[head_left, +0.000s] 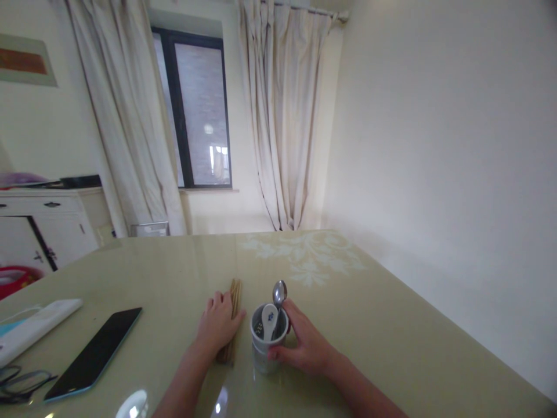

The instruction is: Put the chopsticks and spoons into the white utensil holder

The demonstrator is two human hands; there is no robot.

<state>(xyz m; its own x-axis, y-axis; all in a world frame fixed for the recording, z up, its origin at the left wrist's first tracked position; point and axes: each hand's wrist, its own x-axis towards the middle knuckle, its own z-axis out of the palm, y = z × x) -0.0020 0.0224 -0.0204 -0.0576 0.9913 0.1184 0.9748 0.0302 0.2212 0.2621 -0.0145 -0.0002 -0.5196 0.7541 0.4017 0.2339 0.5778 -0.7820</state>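
A bundle of wooden chopsticks [235, 293] lies on the glossy table, pointing away from me. My left hand [217, 325] is closed over its middle, thumb on the right side and fingers on the left. Just to the right stands a pale utensil holder [263, 355], upright, with holes visible in its inner wall. My right hand [307, 342] grips it from the right, thumb in front and fingers around the far side. Inside lean a white ceramic spoon [269, 319] with a blue mark and a metal spoon [279, 292] that sticks up above the rim.
To the left on the table [174, 273] lie a black tablet-like device [98, 351], a white slab-shaped object [41, 328] and glasses [26, 383]. A shiny white object [133, 404] is at the near edge. A wall [456, 174] borders the table's right side.
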